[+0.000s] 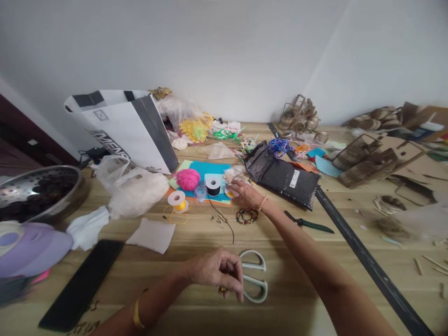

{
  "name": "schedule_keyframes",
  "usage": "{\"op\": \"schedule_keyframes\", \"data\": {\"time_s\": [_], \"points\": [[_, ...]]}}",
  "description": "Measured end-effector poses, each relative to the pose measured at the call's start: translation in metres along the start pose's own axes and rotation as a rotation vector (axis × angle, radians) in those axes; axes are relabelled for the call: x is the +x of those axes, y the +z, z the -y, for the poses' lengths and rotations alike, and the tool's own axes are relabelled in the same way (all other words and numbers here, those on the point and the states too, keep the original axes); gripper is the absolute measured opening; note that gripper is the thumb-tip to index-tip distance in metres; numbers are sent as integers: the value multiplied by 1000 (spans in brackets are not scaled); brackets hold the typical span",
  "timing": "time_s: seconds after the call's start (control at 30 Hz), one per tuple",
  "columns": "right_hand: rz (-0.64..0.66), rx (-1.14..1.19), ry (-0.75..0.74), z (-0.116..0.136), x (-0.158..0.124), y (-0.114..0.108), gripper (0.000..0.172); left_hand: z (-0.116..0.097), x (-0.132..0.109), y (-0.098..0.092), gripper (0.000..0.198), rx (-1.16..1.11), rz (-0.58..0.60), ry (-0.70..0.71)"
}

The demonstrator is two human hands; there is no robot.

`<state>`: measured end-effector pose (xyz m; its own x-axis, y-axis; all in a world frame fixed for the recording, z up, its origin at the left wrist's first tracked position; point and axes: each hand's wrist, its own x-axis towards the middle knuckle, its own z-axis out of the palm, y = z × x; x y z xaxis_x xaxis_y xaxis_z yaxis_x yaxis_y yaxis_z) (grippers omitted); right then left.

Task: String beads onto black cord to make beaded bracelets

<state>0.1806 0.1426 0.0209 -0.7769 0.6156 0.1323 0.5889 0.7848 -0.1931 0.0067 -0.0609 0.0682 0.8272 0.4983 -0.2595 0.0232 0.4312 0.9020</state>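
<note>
My left hand point(220, 273) hovers over the near part of the table with its fingers curled. A small yellowish bit shows beneath them; whether it is held or a ring I cannot make out. White-handled scissors point(259, 277) lie beside it, the blades hidden behind the hand. My right hand point(244, 193) reaches forward, fingers stretched down at a small clear round container point(231, 193) with yellow in it. Close by stand a spool of black cord point(213, 185), its loose end trailing toward me, and a spool of yellow cord point(178, 201). A beaded bracelet point(247, 216) lies below my right wrist.
Pink yarn point(188, 179) rests on coloured sheets. Left are a paper bag point(122, 135), a plastic bag point(136, 191), a metal colander point(79, 191) and a black phone-like slab point(82, 284). Right are a black bubble mailer point(287, 179), green-handled pruners point(310, 224) and woven baskets point(367, 158).
</note>
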Motion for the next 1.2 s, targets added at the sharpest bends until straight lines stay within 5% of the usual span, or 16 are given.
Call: {"op": "schedule_keyframes", "data": {"time_s": [0.13,0.37,0.43,0.57,0.67,0.8,1.2], "points": [[-69,-17,67,-3,8,3,45,-1,-4,-3,38,9,-77,6],[-198,200,41,25,-11,-17,40,14,4,-30,40,-73,-479,71],[-111,451,40,40,-22,-26,41,17,8,-36,39,-104,-558,97],[324,991,0,66,-39,-33,58,11,12,-43,34,-183,-631,167],[399,1187,-82,73,-42,-31,51,4,11,-47,35,-243,-645,215],[260,1062,-55,66,-42,-29,27,4,12,-53,41,-235,-665,227],[106,1016,62,67,-47,-11,34,6,24,-57,49,-90,-716,252]]}}
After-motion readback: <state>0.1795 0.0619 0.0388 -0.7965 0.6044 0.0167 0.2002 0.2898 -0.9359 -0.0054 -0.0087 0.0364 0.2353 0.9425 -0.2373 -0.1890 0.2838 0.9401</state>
